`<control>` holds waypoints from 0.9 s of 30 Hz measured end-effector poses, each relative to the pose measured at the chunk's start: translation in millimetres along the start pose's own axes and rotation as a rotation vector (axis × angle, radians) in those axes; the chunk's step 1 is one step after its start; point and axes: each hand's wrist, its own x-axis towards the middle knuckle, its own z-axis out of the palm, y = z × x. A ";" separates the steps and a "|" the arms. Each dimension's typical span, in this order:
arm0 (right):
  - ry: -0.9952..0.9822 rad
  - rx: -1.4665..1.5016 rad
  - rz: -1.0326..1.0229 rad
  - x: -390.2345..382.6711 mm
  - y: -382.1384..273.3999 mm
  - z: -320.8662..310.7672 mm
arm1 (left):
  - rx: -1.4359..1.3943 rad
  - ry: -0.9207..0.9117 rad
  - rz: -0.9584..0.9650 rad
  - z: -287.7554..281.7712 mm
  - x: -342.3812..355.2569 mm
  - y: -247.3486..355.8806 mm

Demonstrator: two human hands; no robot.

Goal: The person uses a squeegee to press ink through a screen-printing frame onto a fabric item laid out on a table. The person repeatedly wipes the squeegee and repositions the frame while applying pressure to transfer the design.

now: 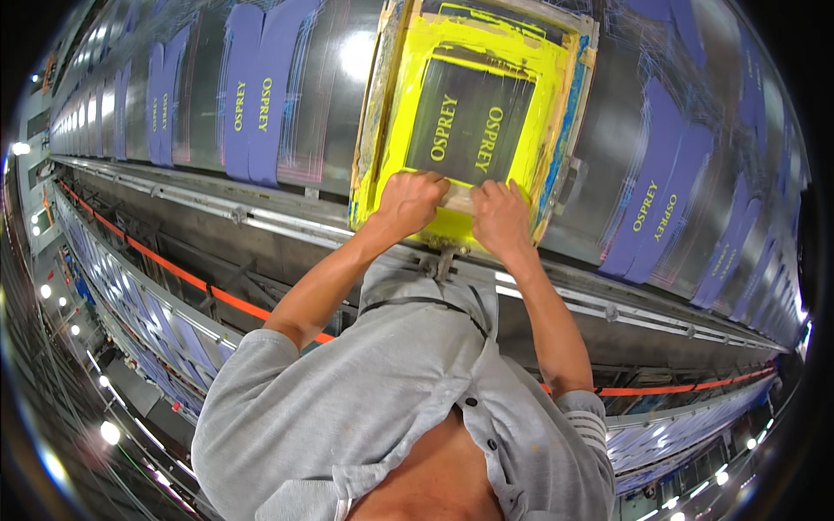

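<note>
A screen-printing frame [379,113] lies on the long dark table in front of me. Bright yellow ink [546,104] rings its dark mesh window [473,95], where two lines of yellow lettering show. Near the frame's close end, my left hand [415,201] and my right hand [500,214] are side by side, fingers curled down over a squeegee [458,198]. Only a short pale stretch of the squeegee shows between the two fists. Its blade is mostly hidden by my hands and the ink.
Purple fabric pieces [252,100] with yellow lettering lie left of the frame, and more purple pieces [660,195] lie to the right. A metal rail [304,227] runs along the table's near edge. Behind me, an orange strip [217,295] borders another long table.
</note>
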 end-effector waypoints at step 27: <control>0.994 0.684 0.609 67.5 29.4 38.6 | 0.054 0.091 -0.056 -44.9 -79.6 -75.0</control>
